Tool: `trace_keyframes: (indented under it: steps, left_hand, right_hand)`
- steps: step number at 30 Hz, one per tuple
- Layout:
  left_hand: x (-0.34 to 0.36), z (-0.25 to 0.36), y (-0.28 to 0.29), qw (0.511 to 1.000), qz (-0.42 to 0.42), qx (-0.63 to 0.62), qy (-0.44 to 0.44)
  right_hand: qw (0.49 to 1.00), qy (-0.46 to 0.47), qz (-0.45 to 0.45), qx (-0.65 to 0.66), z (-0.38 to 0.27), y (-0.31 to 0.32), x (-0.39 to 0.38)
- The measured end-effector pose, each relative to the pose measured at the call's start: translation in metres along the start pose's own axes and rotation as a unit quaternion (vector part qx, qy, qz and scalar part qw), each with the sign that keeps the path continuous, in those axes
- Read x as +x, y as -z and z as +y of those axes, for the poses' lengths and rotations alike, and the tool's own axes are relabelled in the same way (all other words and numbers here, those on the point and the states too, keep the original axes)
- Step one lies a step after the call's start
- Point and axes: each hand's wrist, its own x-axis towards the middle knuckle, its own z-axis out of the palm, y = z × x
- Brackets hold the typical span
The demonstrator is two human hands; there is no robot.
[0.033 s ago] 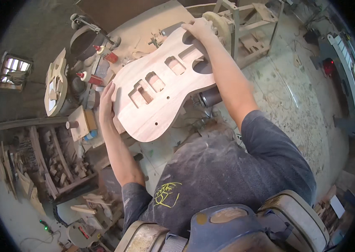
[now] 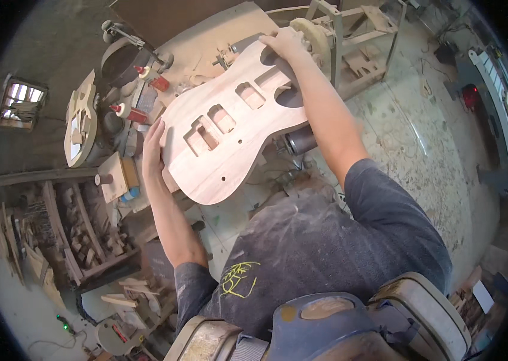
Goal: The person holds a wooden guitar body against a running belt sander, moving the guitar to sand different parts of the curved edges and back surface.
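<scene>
A pale, unpainted guitar body (image 2: pixel 191 174) is held up at a slant over the bench. Routed rectangular pockets, a neck slot and two small round holes show in its face. My left hand (image 2: pixel 153 144) is closed on its rounded left edge, with the thumb underneath out of sight. At the far right end, my right hand (image 2: pixel 286 43) grips the upper horn, its fingertips partly hidden behind the wood. Just beyond my left hand lie two glue bottles with red caps, one (image 2: pixel 129 112) nearer and one (image 2: pixel 153 78) farther off.
A dusty workbench (image 2: pixel 230 24) extends behind the guitar body. Another guitar-shaped piece (image 2: pixel 79 120) leans at the left. Wood scraps fill a wooden rack (image 2: pixel 79 222) at lower left. A metal frame (image 2: pixel 337 54) stands at the far right of the bench, and a dark cylinder (image 2: pixel 300 139) sits below the body.
The guitar body has dipped very slightly toward me. Both hands keep their hold on it.
</scene>
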Motion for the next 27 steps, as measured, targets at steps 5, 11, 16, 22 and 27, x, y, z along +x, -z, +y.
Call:
trace_keyframes:
  steps: [5,11,16,22,27]
  left_hand:
    - [-0.001,-0.002,-0.004,0.998,0.031,0.051,-0.037]
    - [0.021,0.014,-0.045,0.967,0.055,0.244,-0.058]
    - [0.05,0.014,-0.06,0.961,0.035,0.262,-0.077]
    - [0.077,0.016,-0.112,0.914,0.034,0.393,-0.1]
    - [0.075,0.033,-0.19,0.829,0.063,0.541,-0.123]
  right_hand:
    - [1.0,-0.025,0.0,0.015,-0.009,0.002,-0.009]
    - [0.999,0.009,0.002,0.049,0.033,0.003,0.022]
    - [0.995,0.029,-0.02,0.097,0.056,0.016,0.038]
    - [0.993,-0.04,-0.008,0.114,0.095,0.063,0.029]
    - [0.975,-0.092,-0.021,0.199,0.164,0.092,0.02]
